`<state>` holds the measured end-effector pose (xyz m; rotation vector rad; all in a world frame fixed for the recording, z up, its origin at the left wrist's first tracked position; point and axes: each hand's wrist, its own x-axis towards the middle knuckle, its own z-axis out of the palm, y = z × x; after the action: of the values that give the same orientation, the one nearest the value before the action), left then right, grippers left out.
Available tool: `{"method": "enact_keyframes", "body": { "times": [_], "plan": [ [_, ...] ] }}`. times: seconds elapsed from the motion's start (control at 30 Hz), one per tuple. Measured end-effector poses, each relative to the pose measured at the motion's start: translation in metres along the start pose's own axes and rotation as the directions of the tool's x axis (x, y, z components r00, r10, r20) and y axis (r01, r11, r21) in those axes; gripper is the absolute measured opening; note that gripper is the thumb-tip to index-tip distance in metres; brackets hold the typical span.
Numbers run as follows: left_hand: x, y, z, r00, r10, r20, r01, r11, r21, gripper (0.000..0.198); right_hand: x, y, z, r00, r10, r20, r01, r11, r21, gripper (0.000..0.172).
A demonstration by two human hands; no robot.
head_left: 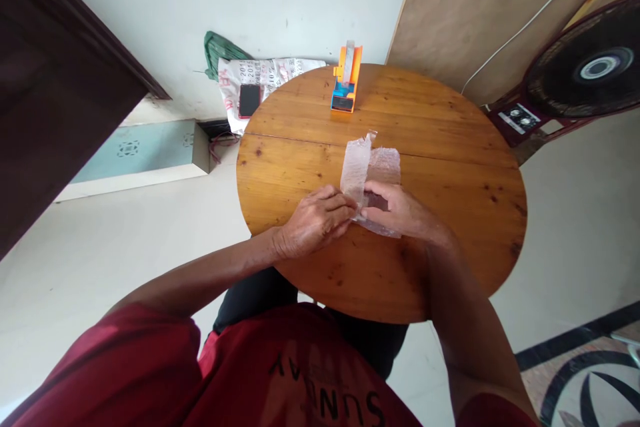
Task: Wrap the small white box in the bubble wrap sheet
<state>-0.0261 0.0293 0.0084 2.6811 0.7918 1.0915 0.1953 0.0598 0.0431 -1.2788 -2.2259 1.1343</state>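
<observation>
On the round table (460, 207): plastic wrap (356, 159), near the middle, under both our hands.
Left hand (320, 219): fingers bent and bunched, tips on the wrap's near left edge; can't tell if we're pinching it.
Right hand (403, 210): thumb and forefinger parted, tips touching the wrap.
Hidden: our left thumb; part of the wrap under our right hand.
Cut off: fan (600, 67), at right edge.
Shirt (240, 380): upside down, we read "SUN" and "AY"; letters between unclear.
Printed bag (295, 69): "2015", rest too small.
</observation>
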Motion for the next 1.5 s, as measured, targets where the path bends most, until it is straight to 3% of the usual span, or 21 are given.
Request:
{"method": "enact_keyframes", "body": {
  "times": [0.27, 0.43, 0.53, 0.7, 0.8, 0.9, 1.0, 1.13, 1.33, 1.5],
  "plan": [
    [-0.002, -0.012, 0.004, 0.993, 0.102, 0.052, -0.099, 0.993, -0.063, 0.024, 0.002, 0.009, -0.002, 0.999, -0.033, -0.037, 0.03, 0.998, -0.061, 0.023],
    [-0.004, -0.014, 0.006, 0.99, 0.131, 0.055, -0.128, 0.99, -0.058, 0.024, 0.001, 0.015, -0.007, 0.997, 0.01, -0.077, -0.002, 0.994, 0.109, 0.029],
    [-0.003, -0.013, 0.007, 0.987, 0.146, 0.069, -0.144, 0.989, -0.037, 0.023, -0.006, 0.008, -0.016, 0.986, 0.074, -0.147, -0.059, 0.993, 0.107, 0.028],
    [-0.002, -0.012, 0.01, 0.987, 0.105, 0.119, -0.105, 0.994, -0.009, 0.021, -0.026, -0.017, -0.023, 0.942, 0.258, -0.215, -0.271, 0.962, -0.03, 0.03],
    [0.001, -0.013, 0.009, 0.982, 0.11, 0.154, -0.112, 0.994, 0.003, 0.019, -0.034, -0.02, -0.013, 0.931, 0.293, -0.219, -0.314, 0.947, -0.064, 0.025],
    [0.004, -0.013, 0.006, 0.972, 0.125, 0.197, -0.126, 0.992, -0.006, 0.019, -0.038, -0.01, 0.004, 0.897, 0.316, -0.309, -0.34, 0.94, -0.024, 0.021],
    [0.006, -0.013, 0.005, 0.966, 0.132, 0.224, -0.137, 0.99, 0.009, 0.017, -0.041, 0.006, 0.022, 0.821, 0.311, -0.479, -0.363, 0.932, -0.018, 0.025],
    [0.005, -0.013, 0.004, 0.963, 0.131, 0.234, -0.14, 0.99, 0.024, 0.016, -0.044, 0.021, 0.038, 0.721, 0.207, -0.661, -0.281, 0.96, -0.006, 0.025],
    [0.004, -0.013, 0.004, 0.965, 0.14, 0.22, -0.147, 0.989, 0.017, 0.015, -0.041, 0.016, 0.041, 0.756, 0.297, -0.584, -0.335, 0.941, 0.045, 0.024],
    [0.007, -0.013, 0.001, 0.959, 0.15, 0.241, -0.158, 0.987, 0.016, 0.016, -0.035, 0.009, 0.041, 0.704, 0.392, -0.591, -0.422, 0.902, 0.096, 0.024]
  ]
}}
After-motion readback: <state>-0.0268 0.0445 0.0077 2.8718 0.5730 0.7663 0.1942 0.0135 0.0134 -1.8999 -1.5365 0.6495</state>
